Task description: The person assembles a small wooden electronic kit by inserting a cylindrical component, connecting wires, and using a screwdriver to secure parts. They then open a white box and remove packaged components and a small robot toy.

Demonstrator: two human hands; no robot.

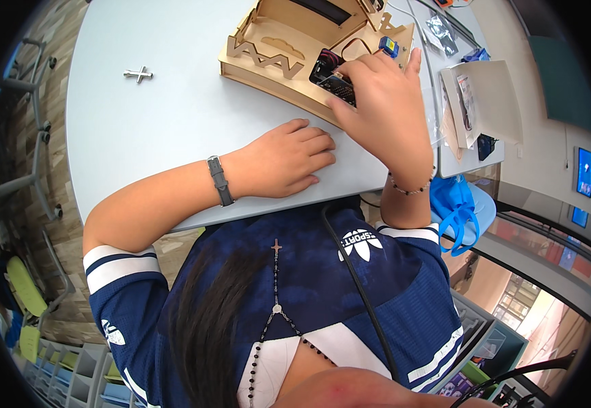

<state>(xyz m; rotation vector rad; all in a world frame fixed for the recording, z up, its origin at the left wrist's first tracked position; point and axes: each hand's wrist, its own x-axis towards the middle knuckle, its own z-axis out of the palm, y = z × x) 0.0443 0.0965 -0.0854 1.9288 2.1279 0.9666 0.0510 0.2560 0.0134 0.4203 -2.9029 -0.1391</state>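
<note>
While your left hand [278,160] lies palm down on the pale desk [139,129] near its front edge, its fingers are loosely bent and a little apart, with nothing visible in their hold. Your right hand [382,102] reaches into an open wooden box [261,84] at the far side of the desk. Its thumb and forefinger are nearly together, pinching a small black circuit board [336,89], while the little finger sticks out over the box's right side.

The board sits inside the box near the front wall, just beside a black case [324,66] with dark and reddish wires. A small blue motor [388,46] is beyond your knuckles, and a zigzag wooden piece [268,60] stands at the left front of the box.

To your left, well apart from the box, a silver cross-shaped tool [138,74] lies on the desk. On your right, an open white carton [499,98] and a clear plastic bag [440,35] lie on a neighbouring surface. Below them, a bright blue bag [457,211] rests on a light blue seat [484,209].

Past that, a dark panel [562,88] and a small lit screen [585,173] hang on the pale wall [547,146]. Over on the left, grey metal legs on wheels stand on a wood-patterned floor [61,34], with a green chair [26,285] lower down and grey storage trays [84,370] near the bottom rim.
</note>
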